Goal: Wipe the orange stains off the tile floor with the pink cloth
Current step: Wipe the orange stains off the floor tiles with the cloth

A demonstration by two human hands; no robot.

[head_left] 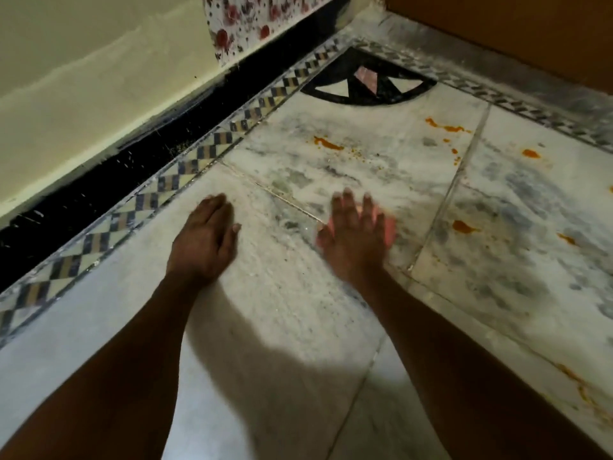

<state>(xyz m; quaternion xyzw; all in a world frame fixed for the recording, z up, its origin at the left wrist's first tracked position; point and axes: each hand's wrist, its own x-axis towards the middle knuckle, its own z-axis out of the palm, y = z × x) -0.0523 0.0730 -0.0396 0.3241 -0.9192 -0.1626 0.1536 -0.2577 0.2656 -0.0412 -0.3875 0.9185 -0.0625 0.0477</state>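
Note:
My right hand [353,239] presses flat on the pink cloth [388,227], which shows only as a pink edge under and beside the blurred fingers. My left hand [205,240] rests palm down on the marble tile floor [282,293], fingers together, holding nothing. Orange stains lie beyond the hands: one streak [328,144] ahead of the right hand, a line of drops [446,127] further right, a blob [530,153], another blob [464,226] right of the cloth, and a smear [577,383] at the lower right.
A patterned checkered border strip [172,180] runs diagonally along the left, beside a black skirting [99,180] and a pale wall [83,78]. A floral cloth [252,21] hangs at the top. A brown wooden panel [514,31] stands at the far right corner.

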